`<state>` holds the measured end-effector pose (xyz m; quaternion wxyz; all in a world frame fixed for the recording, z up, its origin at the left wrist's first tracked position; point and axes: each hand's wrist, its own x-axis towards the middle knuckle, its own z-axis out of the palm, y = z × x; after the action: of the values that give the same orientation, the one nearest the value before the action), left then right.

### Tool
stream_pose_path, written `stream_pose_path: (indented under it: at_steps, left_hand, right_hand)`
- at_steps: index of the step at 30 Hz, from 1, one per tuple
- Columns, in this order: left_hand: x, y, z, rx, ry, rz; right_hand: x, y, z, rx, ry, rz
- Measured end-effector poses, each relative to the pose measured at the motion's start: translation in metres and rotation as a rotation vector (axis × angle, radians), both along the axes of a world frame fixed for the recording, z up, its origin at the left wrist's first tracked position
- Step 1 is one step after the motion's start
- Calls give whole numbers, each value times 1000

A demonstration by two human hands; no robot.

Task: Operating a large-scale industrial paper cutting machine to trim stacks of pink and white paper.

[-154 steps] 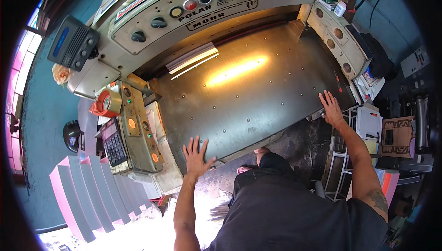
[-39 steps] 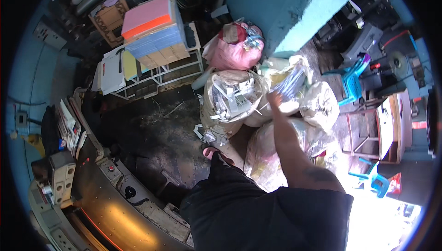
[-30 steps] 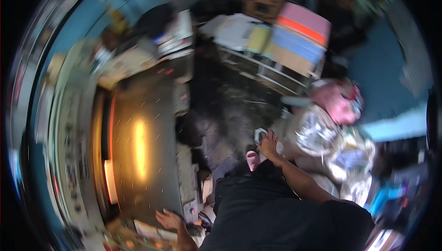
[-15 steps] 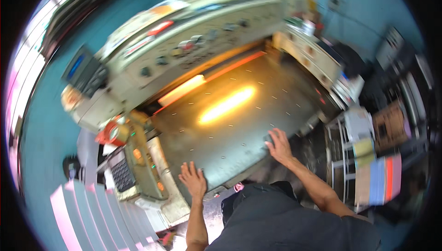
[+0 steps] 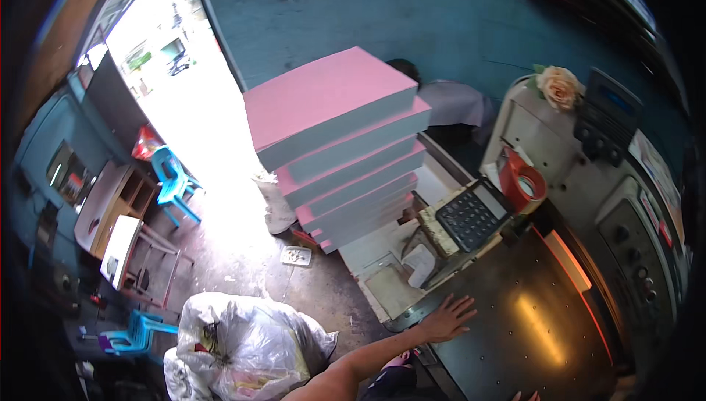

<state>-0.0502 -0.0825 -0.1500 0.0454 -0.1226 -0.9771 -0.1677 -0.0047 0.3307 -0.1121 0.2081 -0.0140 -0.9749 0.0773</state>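
Observation:
My left hand (image 5: 447, 320) lies with fingers spread on the near left part of a dark metal machine table (image 5: 507, 305), holding nothing. Of my right hand (image 5: 526, 397) only a few fingertips show at the lower edge, apart from each other, over the same table. The table is dotted with small holes and reflects a warm yellow light. Left of it, a tall pile of pink-topped paper reams (image 5: 334, 103) with pale grey-blue sides stands on a side surface. A black calculator (image 5: 472, 215) sits between the pile and the machine.
A red tape roll (image 5: 521, 182) and an artificial rose (image 5: 560, 88) are by the machine's control panel (image 5: 640, 254). A stuffed white plastic sack (image 5: 250, 342) stands on the floor at lower left. Blue chairs (image 5: 173, 180) and a wooden desk (image 5: 121, 202) are near a bright doorway.
The view has swung left, bringing the paper pile, doorway and sack into sight. My right hand has mostly dropped out of the picture; my left stays spread at the table's left side.

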Motion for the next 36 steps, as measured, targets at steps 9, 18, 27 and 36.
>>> stream_pose_path:
  at_steps: [9,18,27,36]
  left_hand:
    - [7,4,-3,42,-17,48]
    - [-39,28,15,448,117,83]
    - [-239,79,20,854,-88,149]
    - [-389,110,1,1355,-267,497]
  right_hand:
    - [-13,-1,-30,19,-6,-3]
    - [-4,24,-31,-148,-197,-64]
    - [-29,25,-22,-270,-231,-148]
    - [-316,2,-33,-1042,-9,-176]
